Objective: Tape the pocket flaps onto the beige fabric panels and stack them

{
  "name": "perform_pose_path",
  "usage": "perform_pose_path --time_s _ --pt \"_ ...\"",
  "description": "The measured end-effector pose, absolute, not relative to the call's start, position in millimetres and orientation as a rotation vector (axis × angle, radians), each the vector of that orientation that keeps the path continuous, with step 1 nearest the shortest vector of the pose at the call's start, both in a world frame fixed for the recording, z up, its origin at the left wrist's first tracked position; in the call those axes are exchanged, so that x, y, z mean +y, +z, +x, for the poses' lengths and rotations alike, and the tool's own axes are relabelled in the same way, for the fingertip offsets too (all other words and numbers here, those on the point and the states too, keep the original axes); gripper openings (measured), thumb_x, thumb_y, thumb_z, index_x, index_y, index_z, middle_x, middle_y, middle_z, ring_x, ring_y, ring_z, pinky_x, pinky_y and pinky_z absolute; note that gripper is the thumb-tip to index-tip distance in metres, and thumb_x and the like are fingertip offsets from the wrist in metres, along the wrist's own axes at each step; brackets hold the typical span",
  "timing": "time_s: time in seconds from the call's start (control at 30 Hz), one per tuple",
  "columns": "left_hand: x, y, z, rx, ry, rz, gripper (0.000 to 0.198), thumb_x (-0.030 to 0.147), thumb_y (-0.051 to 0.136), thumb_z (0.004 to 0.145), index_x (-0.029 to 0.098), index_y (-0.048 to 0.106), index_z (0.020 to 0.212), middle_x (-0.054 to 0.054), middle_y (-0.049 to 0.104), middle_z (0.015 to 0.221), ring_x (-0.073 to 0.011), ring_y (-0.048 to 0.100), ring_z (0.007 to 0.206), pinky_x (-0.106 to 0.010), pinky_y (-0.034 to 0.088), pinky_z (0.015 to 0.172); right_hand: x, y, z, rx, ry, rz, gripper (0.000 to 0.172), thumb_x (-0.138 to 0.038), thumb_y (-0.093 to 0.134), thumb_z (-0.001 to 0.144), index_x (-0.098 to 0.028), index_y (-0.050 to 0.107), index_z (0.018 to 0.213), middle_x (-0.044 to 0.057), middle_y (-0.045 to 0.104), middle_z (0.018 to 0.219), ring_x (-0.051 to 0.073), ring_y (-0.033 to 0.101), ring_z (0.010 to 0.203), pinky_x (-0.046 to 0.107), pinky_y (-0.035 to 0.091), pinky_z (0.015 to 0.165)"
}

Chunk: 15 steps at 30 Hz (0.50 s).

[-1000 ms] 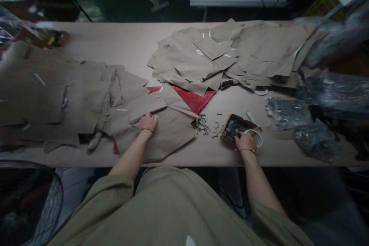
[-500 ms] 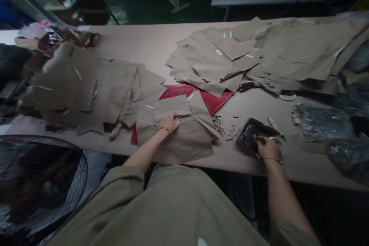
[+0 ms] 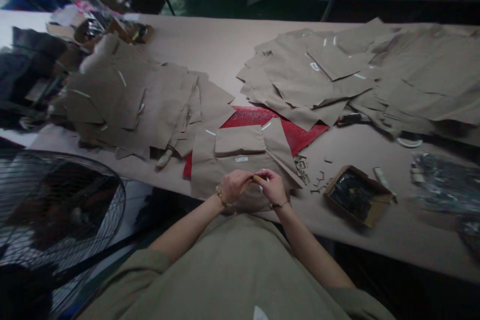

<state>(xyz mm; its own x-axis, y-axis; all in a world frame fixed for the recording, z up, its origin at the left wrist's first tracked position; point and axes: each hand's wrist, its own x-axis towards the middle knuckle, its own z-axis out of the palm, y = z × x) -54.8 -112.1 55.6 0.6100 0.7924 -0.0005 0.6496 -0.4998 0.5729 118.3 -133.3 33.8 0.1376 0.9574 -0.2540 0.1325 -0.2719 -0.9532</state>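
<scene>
My left hand (image 3: 234, 186) and my right hand (image 3: 272, 186) meet over the near edge of a tan fabric piece (image 3: 240, 160) lying on a red mat (image 3: 277, 127). Both hands are closed in a pinch around a small brownish item (image 3: 258, 178) between the fingertips; I cannot make out what it is. A smaller tan patch with a white label sits on the fabric just beyond my hands. A small open cardboard box (image 3: 356, 195) of dark parts lies to the right, apart from my right hand.
Stacks of tan fabric pieces lie at the left (image 3: 131, 100) and back right (image 3: 337, 75) of the long table (image 3: 210, 45). Small cut scraps (image 3: 311, 170) lie beside the box. Dark plastic bags (image 3: 442, 185) sit at the right. A floor fan (image 3: 56, 210) stands at the lower left.
My right hand left the cardboard box and came left to meet my left hand, which drew back toward the table's near edge. The view has swung left.
</scene>
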Motion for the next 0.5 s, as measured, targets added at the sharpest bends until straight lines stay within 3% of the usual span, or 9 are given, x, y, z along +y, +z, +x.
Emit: perform_pose_path --time_s 0.23,0.33,0.5 --pt "-48.0 10.0 -76.3 1.542 0.421 2.052 0.021 0.026 0.062 0.097 0.021 0.076 0.111 -0.008 0.076 0.115 -0.0209 0.065 0.11 -0.036 0.048 0.102 -57.4 17.1 119.5 -1.867 0.877 -1.905 0.031 -0.033 0.053 0.098 -0.023 0.075 0.118 0.01 0.073 0.109 0.022 0.065 0.098 0.031 0.049 0.084" --pt "-37.1 -8.0 -74.3 1.61 0.361 1.988 0.02 0.03 0.065 0.095 0.024 0.078 0.11 -0.006 0.076 0.113 -0.0212 0.062 0.11 -0.036 0.044 0.101 -31.3 5.7 117.1 -2.201 0.842 -1.982 0.03 -0.034 0.052 0.1 -0.025 0.076 0.116 0.011 0.071 0.112 0.023 0.063 0.101 0.03 0.046 0.081" --pt "-39.7 -22.2 -72.6 1.671 0.311 1.966 0.022 0.04 0.068 0.094 0.029 0.08 0.109 -0.005 0.074 0.112 -0.0229 0.057 0.111 -0.036 0.041 0.097 -17.8 -6.4 117.4 -2.262 0.885 -1.931 0.026 -0.038 0.06 0.098 -0.026 0.078 0.11 0.008 0.07 0.109 0.022 0.06 0.103 0.029 0.045 0.084"
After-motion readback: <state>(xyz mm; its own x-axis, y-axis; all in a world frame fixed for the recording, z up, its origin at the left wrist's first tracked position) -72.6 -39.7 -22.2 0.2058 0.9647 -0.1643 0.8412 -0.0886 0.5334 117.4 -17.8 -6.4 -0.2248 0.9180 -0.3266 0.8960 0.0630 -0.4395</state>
